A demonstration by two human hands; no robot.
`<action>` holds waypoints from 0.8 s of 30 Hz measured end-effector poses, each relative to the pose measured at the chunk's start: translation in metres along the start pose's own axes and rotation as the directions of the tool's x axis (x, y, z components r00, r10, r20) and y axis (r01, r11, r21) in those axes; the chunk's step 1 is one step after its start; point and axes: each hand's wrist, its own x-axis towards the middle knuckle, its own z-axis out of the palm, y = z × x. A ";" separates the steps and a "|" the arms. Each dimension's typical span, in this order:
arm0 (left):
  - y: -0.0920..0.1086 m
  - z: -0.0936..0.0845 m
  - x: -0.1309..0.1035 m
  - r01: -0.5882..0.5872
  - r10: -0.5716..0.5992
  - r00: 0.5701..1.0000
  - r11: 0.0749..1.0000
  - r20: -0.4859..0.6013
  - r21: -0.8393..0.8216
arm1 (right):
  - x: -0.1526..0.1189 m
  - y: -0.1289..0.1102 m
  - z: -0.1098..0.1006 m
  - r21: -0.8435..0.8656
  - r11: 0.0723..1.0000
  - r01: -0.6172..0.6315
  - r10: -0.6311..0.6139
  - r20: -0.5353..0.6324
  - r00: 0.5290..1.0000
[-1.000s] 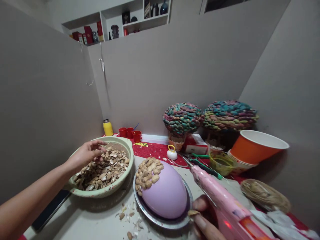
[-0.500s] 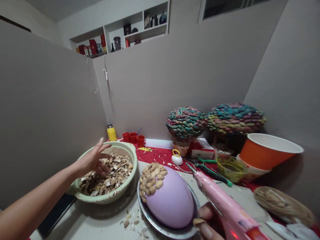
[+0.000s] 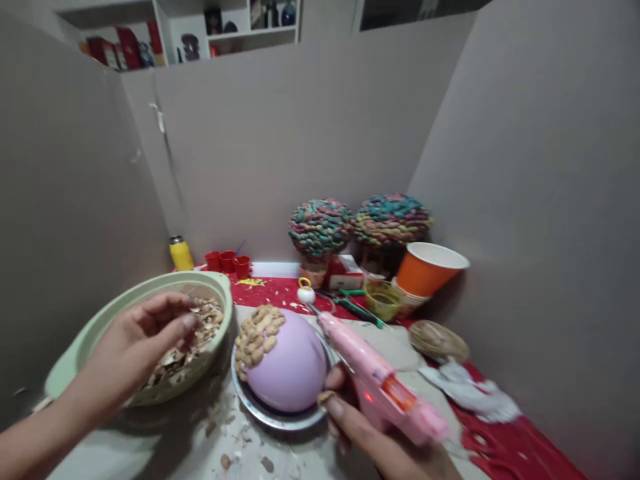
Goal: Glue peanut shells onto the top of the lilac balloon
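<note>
Before grey walls, with left hand half-open over bowl, seemingly empty, right hand clutching glue gun and shell. Cup balloon on bare right: likely light, fragile.

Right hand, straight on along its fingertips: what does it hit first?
Likely the purple balloon, met by the shell piece pinched in the right hand. Depth is unclear: the metal dish could catch first if the hand sits lower than it looks.
</note>
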 end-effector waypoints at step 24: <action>-0.025 0.109 -0.029 0.616 -0.181 0.728 0.595 0.661 -0.516 | 0.001 -0.011 -0.001 0.101 0.995 -0.016 -0.001 0.167 0.986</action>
